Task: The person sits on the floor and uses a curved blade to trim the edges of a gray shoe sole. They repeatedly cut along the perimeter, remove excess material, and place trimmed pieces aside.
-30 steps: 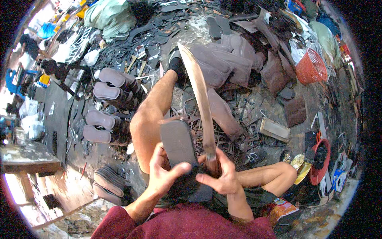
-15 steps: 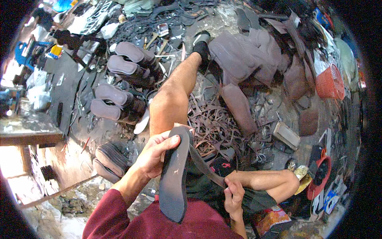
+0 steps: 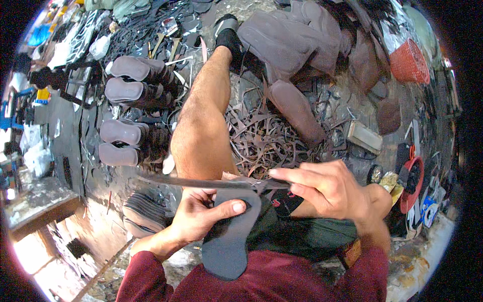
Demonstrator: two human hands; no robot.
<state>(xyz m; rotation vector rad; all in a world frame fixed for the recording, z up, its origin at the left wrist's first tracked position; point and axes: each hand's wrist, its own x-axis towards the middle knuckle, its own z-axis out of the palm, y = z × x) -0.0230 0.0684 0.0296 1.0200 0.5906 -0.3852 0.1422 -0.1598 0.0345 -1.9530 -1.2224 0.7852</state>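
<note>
My left hand (image 3: pixel 198 216) is closed around the upper part of a dark grey shoe sole (image 3: pixel 226 251), its thumb lying flat on the face. The sole's lower end reaches down over my maroon shirt. A long, thin dark strip (image 3: pixel 191 181) stretches leftward across the sole's upper end, smeared by motion; whether it still joins the sole cannot be made out. My right hand (image 3: pixel 327 191) pinches the strip's right end between thumb and fingers. A small pinkish piece (image 3: pixel 231 176) shows behind the sole's top edge.
Stacked soles (image 3: pixel 121 132) stand left of my outstretched leg, with a ridged pair (image 3: pixel 145 211) nearer me. Brown offcuts (image 3: pixel 266 141) lie heaped between my legs. Beyond are large brown sheets (image 3: pixel 282 40), a pale block (image 3: pixel 365 137) and a red basket (image 3: pixel 410 61).
My right hand has risen from low on the right up beside the sole's upper end. The strip, earlier curving down to the right, now lies nearly level across to the left.
</note>
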